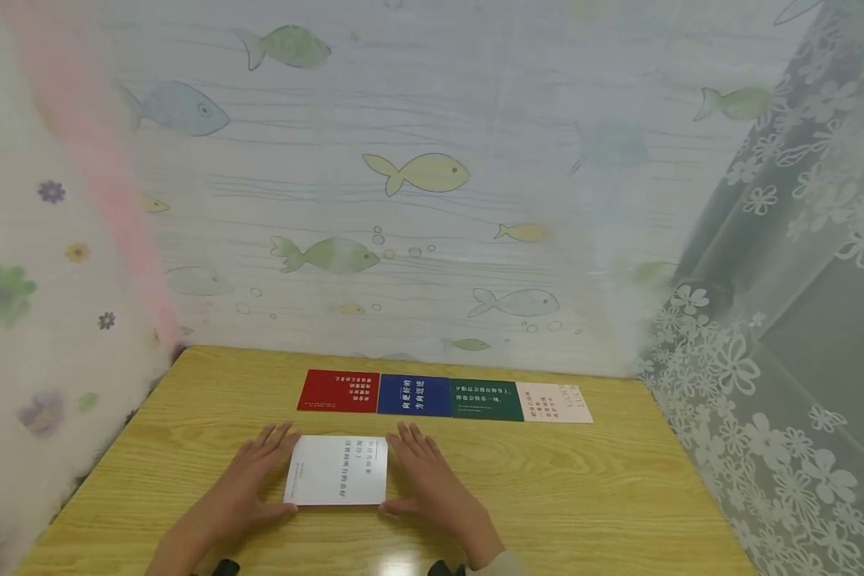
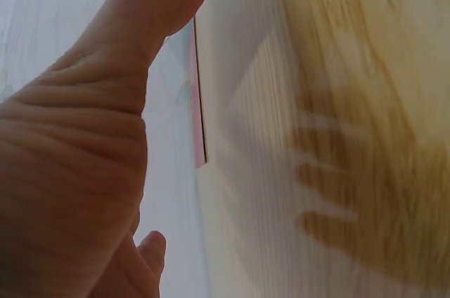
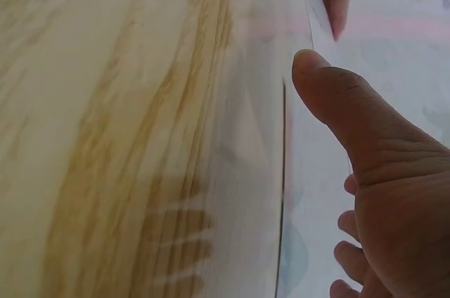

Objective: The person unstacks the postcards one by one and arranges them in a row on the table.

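Observation:
A white card printed with columns of dark characters is at the front middle of the wooden table, between both hands. At its left side my left hand holds it, thumb at the lower corner and fingertips by the upper one. My right hand holds the right side the same way. In the right wrist view the white card appears nearly edge-on beside the right thumb. The left wrist view shows the left thumb extended; the white card is hard to make out there.
Beyond the hands, a row of cards runs side by side: red, blue, green and pale pink. Fish-patterned sheeting stands behind the table. White lace-patterned fabric hangs at the right.

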A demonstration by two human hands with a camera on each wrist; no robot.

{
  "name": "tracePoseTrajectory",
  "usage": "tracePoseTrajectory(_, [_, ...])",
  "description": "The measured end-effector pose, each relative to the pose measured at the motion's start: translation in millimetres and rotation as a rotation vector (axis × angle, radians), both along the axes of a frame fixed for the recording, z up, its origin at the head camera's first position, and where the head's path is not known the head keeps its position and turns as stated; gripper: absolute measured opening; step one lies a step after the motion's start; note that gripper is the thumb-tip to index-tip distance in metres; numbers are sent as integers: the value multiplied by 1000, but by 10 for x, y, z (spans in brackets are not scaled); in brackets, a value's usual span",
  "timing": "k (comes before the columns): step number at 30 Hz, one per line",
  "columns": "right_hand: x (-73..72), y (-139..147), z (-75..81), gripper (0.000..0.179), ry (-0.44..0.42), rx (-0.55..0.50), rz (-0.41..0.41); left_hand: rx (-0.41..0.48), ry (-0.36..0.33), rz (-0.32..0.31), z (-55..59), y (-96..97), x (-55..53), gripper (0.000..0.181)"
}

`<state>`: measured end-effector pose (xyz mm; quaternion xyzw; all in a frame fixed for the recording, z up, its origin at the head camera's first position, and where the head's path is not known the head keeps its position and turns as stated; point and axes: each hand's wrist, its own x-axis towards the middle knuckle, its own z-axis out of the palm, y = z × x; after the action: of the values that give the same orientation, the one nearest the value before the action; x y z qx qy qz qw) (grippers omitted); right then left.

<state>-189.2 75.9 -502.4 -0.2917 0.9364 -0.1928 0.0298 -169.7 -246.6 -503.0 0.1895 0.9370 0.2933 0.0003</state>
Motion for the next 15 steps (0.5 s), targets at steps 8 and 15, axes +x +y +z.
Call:
tracePoseTrajectory(8, [-88, -91, 10, 101, 10, -12, -2, 9, 65, -26, -78, -127, -94, 102])
tracePoseTrajectory(15, [-163, -173, 7, 102, -17, -32, 13, 8, 65, -26, -84, -210, -157, 101])
